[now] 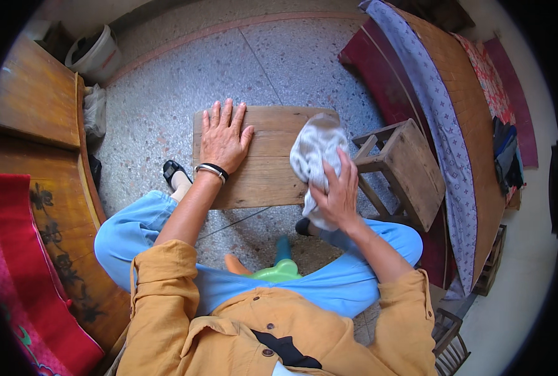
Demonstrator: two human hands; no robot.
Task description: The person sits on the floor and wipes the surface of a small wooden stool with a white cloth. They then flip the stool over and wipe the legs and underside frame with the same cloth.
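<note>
In front of me, between my knees, is a rectangular brown wooden top (pixel 269 156), like that of a small table or stool; whatever holds it up is hidden. My left hand (pixel 224 144) lies flat on its left part, fingers spread and pointing away from me, holding nothing. At the right edge, my right hand (pixel 340 195) grips a crumpled greyish-white cloth (pixel 316 147). The cloth covers the top's right side, and one end hangs toward me below my fingers.
Close on the right stands a wooden stool (pixel 410 169), beside a bed with a patterned lilac cover edge (pixel 445 125). A wooden cabinet (pixel 41 94) borders the left, with a white bucket (pixel 97 53) behind. A green plastic seat (pixel 279 271) shows beneath me.
</note>
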